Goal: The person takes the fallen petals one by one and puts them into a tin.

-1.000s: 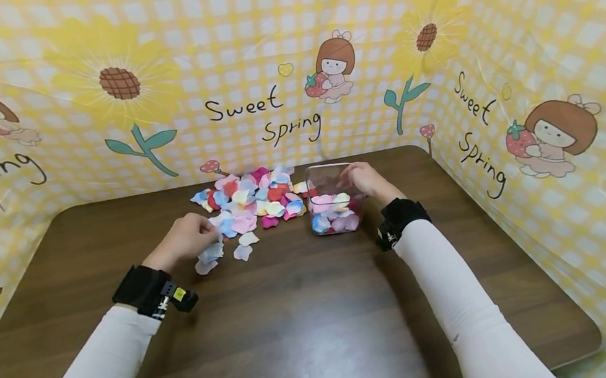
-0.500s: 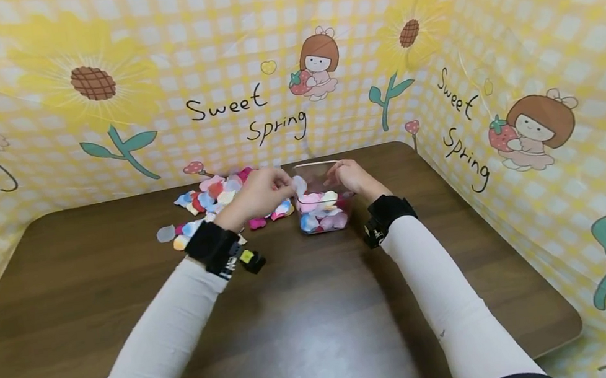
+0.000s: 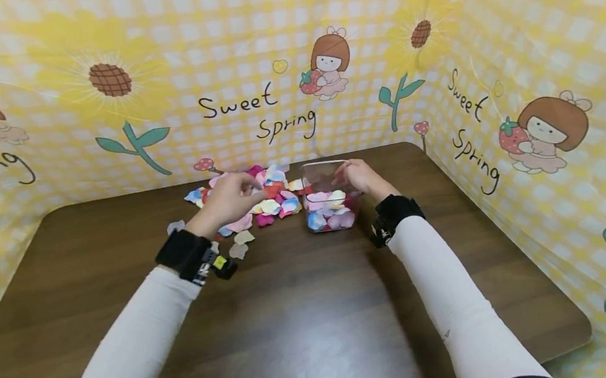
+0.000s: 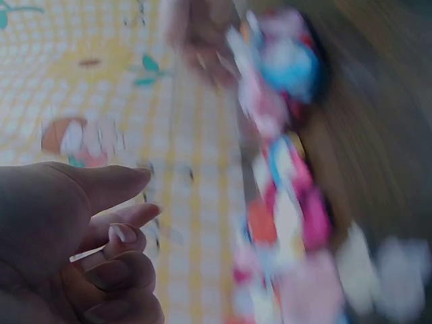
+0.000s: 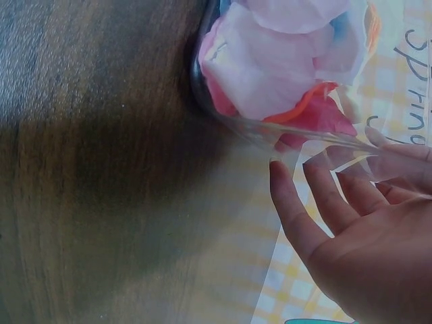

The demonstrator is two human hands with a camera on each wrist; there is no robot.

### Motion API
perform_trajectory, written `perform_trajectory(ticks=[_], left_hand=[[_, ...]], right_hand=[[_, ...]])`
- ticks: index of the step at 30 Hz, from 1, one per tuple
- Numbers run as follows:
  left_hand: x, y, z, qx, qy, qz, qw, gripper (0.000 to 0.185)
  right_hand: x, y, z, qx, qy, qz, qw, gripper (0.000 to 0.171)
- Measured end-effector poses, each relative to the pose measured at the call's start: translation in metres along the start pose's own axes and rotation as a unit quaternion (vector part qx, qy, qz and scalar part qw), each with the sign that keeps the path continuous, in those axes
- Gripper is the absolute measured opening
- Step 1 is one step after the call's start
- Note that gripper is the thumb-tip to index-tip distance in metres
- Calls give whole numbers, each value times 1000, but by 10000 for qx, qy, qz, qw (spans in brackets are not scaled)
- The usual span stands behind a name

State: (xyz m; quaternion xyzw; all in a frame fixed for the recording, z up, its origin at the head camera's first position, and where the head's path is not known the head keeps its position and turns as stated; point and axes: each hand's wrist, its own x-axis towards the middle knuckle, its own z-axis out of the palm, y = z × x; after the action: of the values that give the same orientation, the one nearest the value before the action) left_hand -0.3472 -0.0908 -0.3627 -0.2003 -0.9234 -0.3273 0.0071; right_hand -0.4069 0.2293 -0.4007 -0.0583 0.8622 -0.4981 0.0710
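Hands (image 3: 231,197) (image 3: 360,177) flank petal box (image 3: 329,201).

Clear glossy plastic box (image 3: 330,193), cloth petals (image 3: 259,201), polished wood table (image 3: 306,313).

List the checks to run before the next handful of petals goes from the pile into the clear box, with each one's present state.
1. Clear box upright on table: ok.
2. Right hand steadies the box, fingers against its wall: ok.
3. Box has room above the petals inside: ok.
4. Left hand over petal pile: ok.
5. Left hand holds petals: cannot tell, wrist view blurred.
6. Stray petals lie apart from the pile: not ok.
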Motion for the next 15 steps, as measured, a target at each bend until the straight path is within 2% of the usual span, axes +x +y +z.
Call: perform_trajectory(ticks=[4, 8, 11, 15], left_hand=[[-29, -40, -19, 449, -259, -281, 9983, 25], [-55, -76, -30, 587, -661, -708, 9936, 31], [-68, -93, -32, 495, -824, -921, 9911, 36], [-77, -107, -26, 376, -847, -903, 9916, 37]], right_hand=[[-3, 1, -3, 11, -19, -24, 10000, 43], [-4, 1, -3, -24, -35, 22, 10000, 47], [-3, 0, -2, -73, -38, 30, 10000, 50], [-4, -4, 3, -83, -88, 47, 9999, 49]])
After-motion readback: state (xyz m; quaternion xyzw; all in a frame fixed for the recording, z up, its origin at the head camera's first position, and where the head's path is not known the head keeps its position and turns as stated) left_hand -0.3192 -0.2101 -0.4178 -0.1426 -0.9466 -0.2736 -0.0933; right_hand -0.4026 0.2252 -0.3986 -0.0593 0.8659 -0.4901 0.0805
